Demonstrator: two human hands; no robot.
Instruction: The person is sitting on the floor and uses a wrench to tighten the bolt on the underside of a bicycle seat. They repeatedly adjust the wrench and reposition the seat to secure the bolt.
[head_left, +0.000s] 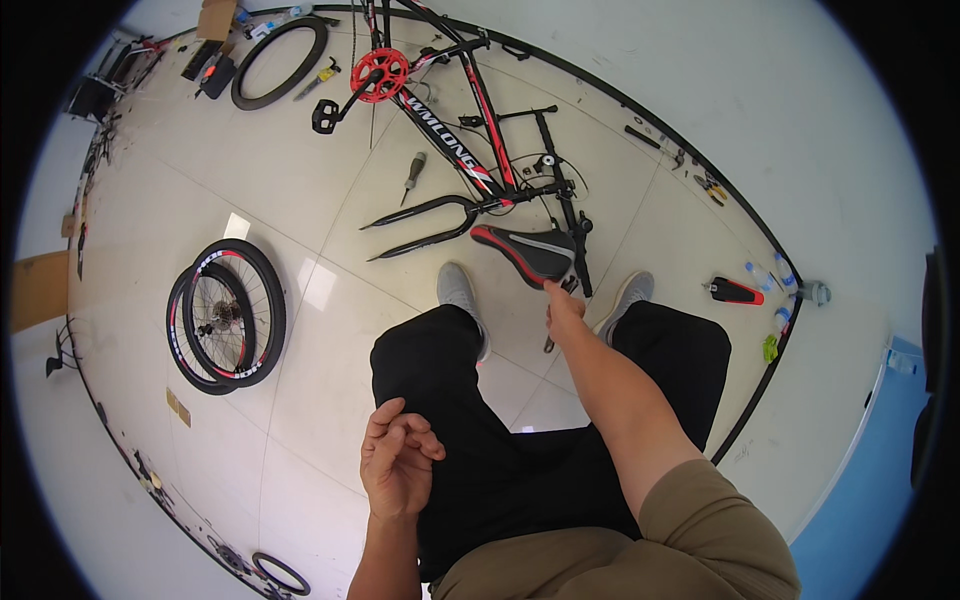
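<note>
My right hand (564, 309) grips the rear underside of a black bicycle saddle (531, 253) with red and grey trim. By the fingers, part of a metal seat clamp (571, 285) shows. A metal end (549, 345) sticks out below the fist; what it belongs to is hidden. Past the saddle, a black and red bicycle frame (446, 135) lies on the floor, its fork (427, 229) pointing left. The handlebar (559, 161) is beside the frame, partly behind the saddle. My left hand (397, 457) hovers over my left thigh, palm up, fingers loosely curled, holding nothing.
A screwdriver (414, 176) lies near the fork. Two wheels (279, 315) overlap on the left, and a loose tyre (238, 86) is farther back. A hammer (645, 139), pliers (709, 189), another saddle (735, 291) and a water bottle (759, 277) line the right wall.
</note>
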